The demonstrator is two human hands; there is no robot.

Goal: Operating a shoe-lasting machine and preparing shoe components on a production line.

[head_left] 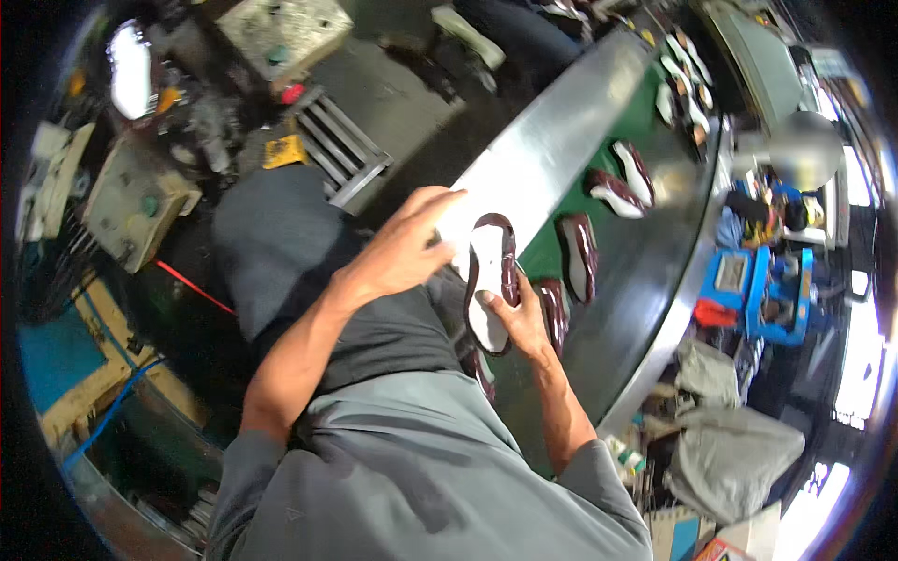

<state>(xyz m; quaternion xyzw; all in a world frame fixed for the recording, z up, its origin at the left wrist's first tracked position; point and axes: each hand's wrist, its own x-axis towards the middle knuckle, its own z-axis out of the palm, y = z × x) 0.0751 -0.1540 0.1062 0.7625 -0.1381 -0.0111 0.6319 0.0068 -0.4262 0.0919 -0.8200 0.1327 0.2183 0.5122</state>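
A glossy dark red shoe [487, 252] is turned with its white underside up. My right hand [524, 324] grips it along its right side, the thumb pressed on the white bottom. Just left of the shoe's upper end is my left hand [404, 245]. Its fingers are apart and nothing shows in them. Beyond my right hand, another dark red shoe [578, 259] lies on the green belt [545, 254]. A similar shoe [555, 313] lies partly hidden behind my right hand, and one more [483, 376] shows below the held shoe.
A wide metal ledge [552, 140] borders the belt on the left. Farther along lie a pair of dark red shoes [617, 194] and several white-bottomed shoes [687, 79]. Blue crates [784, 323] and a grey cloth cover [734, 458] stand right; a slatted metal frame [341, 145] stands left.
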